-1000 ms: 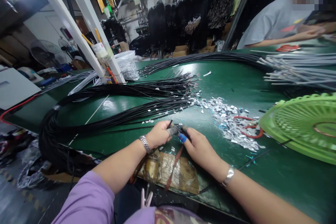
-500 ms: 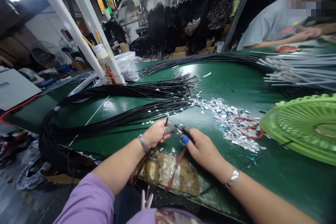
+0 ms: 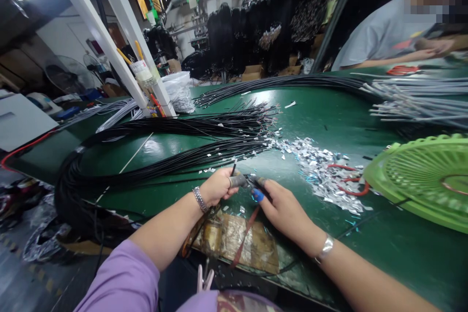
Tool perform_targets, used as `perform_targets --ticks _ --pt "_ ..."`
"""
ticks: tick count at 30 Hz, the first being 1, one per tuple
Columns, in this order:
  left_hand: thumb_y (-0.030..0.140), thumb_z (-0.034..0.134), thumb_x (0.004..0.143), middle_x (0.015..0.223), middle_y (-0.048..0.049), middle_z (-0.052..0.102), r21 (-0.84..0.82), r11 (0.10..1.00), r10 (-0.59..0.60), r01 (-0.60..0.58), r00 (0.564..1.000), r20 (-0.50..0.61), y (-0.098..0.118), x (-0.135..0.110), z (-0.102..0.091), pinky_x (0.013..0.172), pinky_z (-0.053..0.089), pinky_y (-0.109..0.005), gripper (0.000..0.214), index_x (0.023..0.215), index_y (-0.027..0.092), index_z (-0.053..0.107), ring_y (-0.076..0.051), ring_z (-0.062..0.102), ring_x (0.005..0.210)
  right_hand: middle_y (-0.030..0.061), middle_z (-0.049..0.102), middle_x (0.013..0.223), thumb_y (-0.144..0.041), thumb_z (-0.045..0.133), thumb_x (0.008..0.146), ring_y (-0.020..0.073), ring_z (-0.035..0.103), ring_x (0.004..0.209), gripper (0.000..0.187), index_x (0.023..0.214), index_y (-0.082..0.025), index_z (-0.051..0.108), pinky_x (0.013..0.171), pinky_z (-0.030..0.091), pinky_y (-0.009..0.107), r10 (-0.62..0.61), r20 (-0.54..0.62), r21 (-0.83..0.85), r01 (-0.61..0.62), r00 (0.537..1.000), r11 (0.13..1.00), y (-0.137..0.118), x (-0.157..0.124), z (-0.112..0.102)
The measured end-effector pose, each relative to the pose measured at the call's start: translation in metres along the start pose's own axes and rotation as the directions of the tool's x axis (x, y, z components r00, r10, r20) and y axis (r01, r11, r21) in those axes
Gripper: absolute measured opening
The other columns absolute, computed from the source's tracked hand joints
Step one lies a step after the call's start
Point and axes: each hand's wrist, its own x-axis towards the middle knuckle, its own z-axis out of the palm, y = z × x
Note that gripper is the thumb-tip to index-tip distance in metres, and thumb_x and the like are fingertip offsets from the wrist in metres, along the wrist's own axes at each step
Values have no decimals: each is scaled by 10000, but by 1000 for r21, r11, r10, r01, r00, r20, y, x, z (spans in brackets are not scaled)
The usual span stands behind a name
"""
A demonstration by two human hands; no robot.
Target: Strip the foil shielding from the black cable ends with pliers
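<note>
My left hand (image 3: 218, 186) is closed round a thin black cable (image 3: 233, 169) whose end sticks up past the fingers; a grey cap covers one fingertip. My right hand (image 3: 282, 208) pinches the same cable's stripped end (image 3: 250, 184), with a blue cap on its thumb. Both hands meet near the front edge of the green table (image 3: 365, 234). A long bundle of black cables (image 3: 157, 163) lies just beyond them, looping off to the left.
Silver foil scraps (image 3: 318, 165) and red-handled scissors (image 3: 347, 180) lie right of my hands. A green fan grille (image 3: 420, 175) rests at the right. Grey cables (image 3: 413, 97) and a co-worker's arm (image 3: 420, 53) are at the back right. White posts (image 3: 120, 44) stand back left.
My hands have shifted slightly away from me along the cable; the grip is the same.
</note>
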Motion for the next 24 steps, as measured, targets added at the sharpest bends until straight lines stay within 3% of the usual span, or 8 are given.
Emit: perform_targets --ticks 7,11,14,16,19,21,24 --pt "527 687 683 388 105 369 29 999 18 -17 999 -42 0 1 2 313 144 -152 424 674 171 456 -16 223 299 25 578 649 -243 447 859 186 541 572 184 676 -239 459 532 435 299 4 1 5 -4 1000 1000 -2 -1 0" --pt "468 672 722 381 113 334 -23 1000 -2 -1 990 -144 1 4 -1 318 131 -150 366 683 166 470 -18 206 301 32 602 680 -236 465 842 187 548 599 131 734 -224 537 557 437 298 -54 58 44 52 997 998 -8 -3 -2" --pt "483 674 714 388 110 336 -27 999 13 -17 989 -150 0 3 -2 323 131 -155 370 701 159 497 -20 209 311 8 572 625 -344 509 830 175 507 572 175 709 -224 544 540 409 290 60 47 185 -67 997 981 -6 0 -6" --pt "530 691 681 403 102 360 12 998 59 -58 994 -95 -2 1 -2 328 148 -159 417 714 155 512 -22 234 324 -9 526 582 -487 530 809 156 462 530 300 673 -220 525 497 374 277 237 42 387 -234 971 892 -3 3 -8" --pt "587 700 644 421 93 379 70 993 99 -98 995 -13 -5 -2 -1 336 163 -170 477 712 155 509 -25 256 337 -31 477 561 -663 565 724 96 340 440 469 699 -195 540 410 264 234 436 198 656 -449 878 607 0 6 -7" --pt "594 692 653 427 86 391 93 991 96 -97 995 16 -6 -3 -1 342 165 -177 480 701 159 494 -28 263 342 -55 441 534 -694 630 651 64 265 415 521 703 -182 544 389 195 210 463 306 708 -524 832 473 -1 7 -5" --pt "590 684 662 433 81 407 123 988 85 -89 996 37 -5 -4 -1 348 175 -182 471 705 164 486 -33 278 345 -68 444 532 -635 734 575 44 246 417 514 697 -179 530 389 170 190 458 382 729 -566 803 385 -5 7 -2"
